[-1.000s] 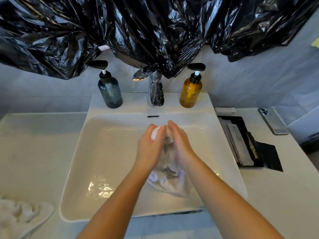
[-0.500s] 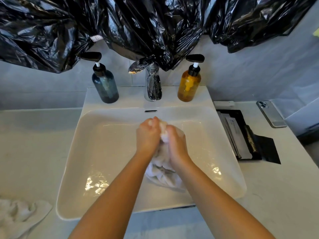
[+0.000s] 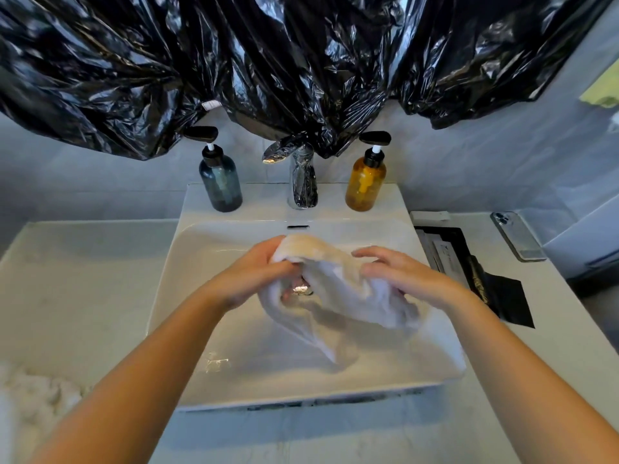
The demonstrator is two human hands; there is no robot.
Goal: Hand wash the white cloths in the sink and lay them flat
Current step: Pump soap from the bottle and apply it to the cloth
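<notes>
Mid-frame, left hand (image 3: 254, 277) and right hand (image 3: 403, 277) gripped a cloth (image 3: 338, 283) over the sink (image 3: 187, 296), washing unfinished; second cloth (image 3: 33, 393) lay crumpled lower left.

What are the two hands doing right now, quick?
Left hand: closed, holding the white cloth.
Right hand: closed, holding the same white cloth.

Forearms extended, left grip (image 3: 255, 279) clutching cloth (image 3: 338, 279), right grip (image 3: 406, 276) pinching it
</notes>
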